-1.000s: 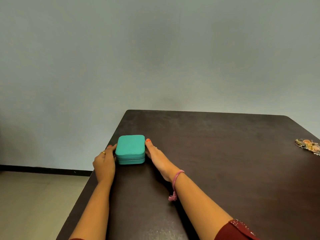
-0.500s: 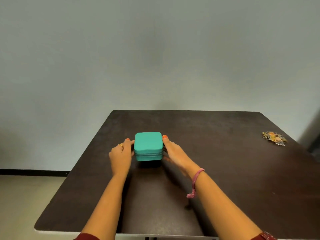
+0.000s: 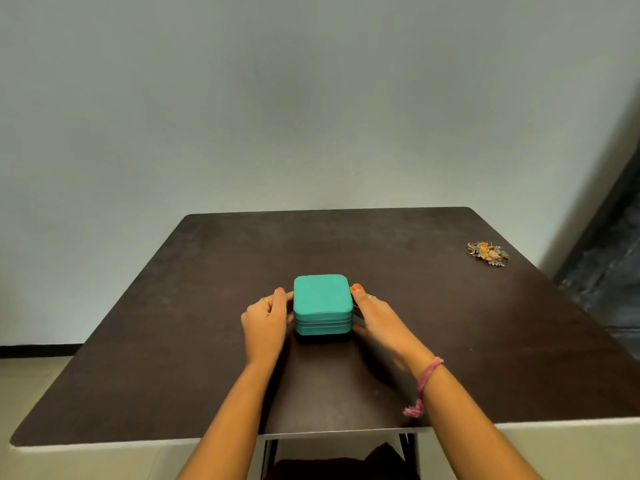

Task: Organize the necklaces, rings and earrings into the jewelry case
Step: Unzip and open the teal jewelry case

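A closed teal jewelry case with rounded corners sits on the dark brown table, near its middle. My left hand grips the case's left side with curled fingers. My right hand holds its right side, thumb at the front corner and fingers along the wall. A small heap of mixed jewelry, gold and orange pieces tangled together, lies far off at the table's back right, near the edge.
A plain grey wall stands right behind the table. The table's front edge runs close to me, with a metal leg frame below. A dark panel rises at the right.
The case, held between both hands, has moved from the table's left edge to its middle and a bit nearer to me. The view has shifted with it; the jewelry heap lies where it was.
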The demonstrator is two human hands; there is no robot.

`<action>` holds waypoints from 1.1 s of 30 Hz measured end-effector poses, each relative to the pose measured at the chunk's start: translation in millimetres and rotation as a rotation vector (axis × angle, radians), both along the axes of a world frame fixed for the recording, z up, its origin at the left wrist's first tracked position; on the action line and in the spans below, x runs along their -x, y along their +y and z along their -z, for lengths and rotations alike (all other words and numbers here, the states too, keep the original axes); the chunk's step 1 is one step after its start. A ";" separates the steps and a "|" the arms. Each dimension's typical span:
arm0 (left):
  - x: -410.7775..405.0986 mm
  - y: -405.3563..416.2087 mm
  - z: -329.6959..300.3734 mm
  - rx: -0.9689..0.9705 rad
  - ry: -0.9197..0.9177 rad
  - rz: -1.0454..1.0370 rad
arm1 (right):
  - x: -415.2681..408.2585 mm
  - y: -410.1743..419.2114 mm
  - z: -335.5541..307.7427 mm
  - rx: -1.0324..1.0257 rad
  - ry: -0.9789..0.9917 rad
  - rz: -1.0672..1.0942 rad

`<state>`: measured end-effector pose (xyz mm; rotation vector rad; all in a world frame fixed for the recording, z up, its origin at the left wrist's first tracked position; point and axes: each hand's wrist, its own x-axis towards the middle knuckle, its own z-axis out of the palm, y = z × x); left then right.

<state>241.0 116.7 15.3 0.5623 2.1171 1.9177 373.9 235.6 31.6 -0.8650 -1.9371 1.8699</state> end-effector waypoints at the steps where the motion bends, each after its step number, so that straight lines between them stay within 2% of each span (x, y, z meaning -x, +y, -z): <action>1: -5.7 1.0 1.3 -0.005 -0.001 0.007 | -6.3 1.2 2.7 0.010 0.004 0.002; 14: -43.3 -18.0 22.5 -0.023 -0.047 0.092 | -46.4 -8.3 37.2 -0.056 -0.017 0.067; 20: -38.9 -18.3 16.4 0.174 0.059 0.357 | -35.0 -2.7 34.0 -0.085 -0.032 0.217; 23: -36.9 -17.5 16.9 0.234 0.111 0.411 | -27.6 6.2 26.3 -0.133 -0.049 0.243; 30: -25.1 -11.6 19.0 0.463 0.304 0.579 | -11.8 40.1 19.7 -0.227 -0.173 -0.116; 33: -24.0 -8.9 19.5 0.476 0.355 0.582 | -11.1 50.0 13.8 -0.242 -0.249 -0.216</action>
